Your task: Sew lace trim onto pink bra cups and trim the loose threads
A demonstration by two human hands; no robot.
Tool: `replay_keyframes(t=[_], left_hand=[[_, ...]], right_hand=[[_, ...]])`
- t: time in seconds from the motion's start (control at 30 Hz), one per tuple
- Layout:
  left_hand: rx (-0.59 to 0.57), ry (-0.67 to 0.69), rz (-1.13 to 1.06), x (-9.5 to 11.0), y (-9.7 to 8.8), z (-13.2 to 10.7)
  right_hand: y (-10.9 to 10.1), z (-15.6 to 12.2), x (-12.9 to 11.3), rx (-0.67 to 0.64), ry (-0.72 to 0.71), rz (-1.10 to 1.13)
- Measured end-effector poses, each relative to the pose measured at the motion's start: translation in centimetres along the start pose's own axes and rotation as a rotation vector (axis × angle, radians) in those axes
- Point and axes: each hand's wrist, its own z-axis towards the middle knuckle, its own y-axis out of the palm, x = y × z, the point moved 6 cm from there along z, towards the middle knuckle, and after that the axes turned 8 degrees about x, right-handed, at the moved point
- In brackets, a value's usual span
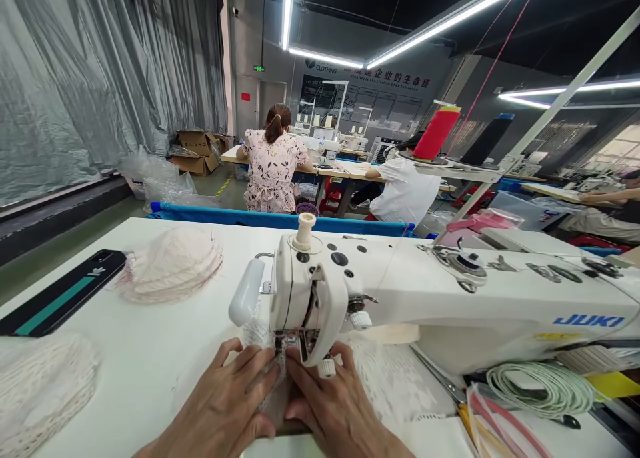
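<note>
Both my hands rest on a piece of white lace fabric [385, 378] lying under the needle of a white sewing machine [450, 298]. My left hand [225, 401] lies flat on the cloth left of the presser foot [295, 341], fingers stretched toward it. My right hand [333, 401] presses the cloth just in front of and right of the foot, fingers extended and close together. The fingertips of both hands nearly meet at the needle.
A stack of pale pink lace cups [170, 265] sits at the left, a black phone [60, 295] beside it, more white lace [40, 385] at the near left. Coiled cord [540, 385] and scissors [445, 385] lie at the right. Two people sit at tables behind.
</note>
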Motion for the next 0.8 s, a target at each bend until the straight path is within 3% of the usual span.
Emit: replay_keyframes(t=[0.23, 0.5, 0.8], left_hand=[[0.173, 0.100, 0.124, 0.6, 0.2, -1.0], [0.256, 0.122, 0.103, 1.3, 0.1, -1.2], [0.113, 0.003, 0.132, 0.8, 1.4, -1.0]], right_hand=[[-0.7, 0.0, -0.9, -0.022, -0.037, 0.075], [-0.8, -0.1, -1.4, -0.027, -0.063, 0.113], [-0.8, -0.3, -1.4, 0.018, -0.081, 0.110]])
